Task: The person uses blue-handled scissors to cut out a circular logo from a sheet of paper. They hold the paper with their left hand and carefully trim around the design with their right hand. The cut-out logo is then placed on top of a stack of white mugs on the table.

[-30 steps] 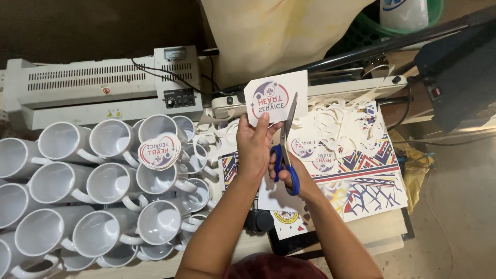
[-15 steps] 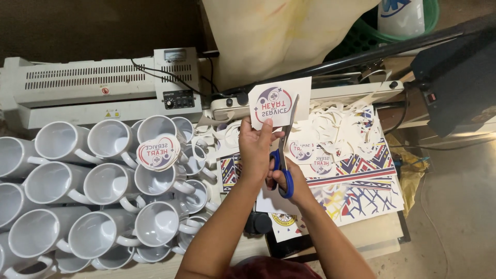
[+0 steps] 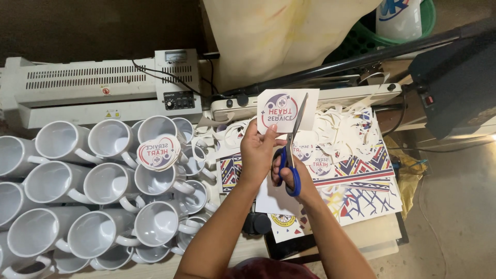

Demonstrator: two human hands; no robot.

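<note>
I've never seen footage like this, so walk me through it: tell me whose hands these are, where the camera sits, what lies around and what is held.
The camera sits on a person's head and looks down at their own two bare hands. The left hand holds up a white paper print with a round design. The right hand works blue-handled scissors, blades against the print. To the left lie many white mugs, one topped with a cut-out design. Behind them stands a white laminator-like machine. Under the hands lie printed sheets and paper offcuts.
</note>
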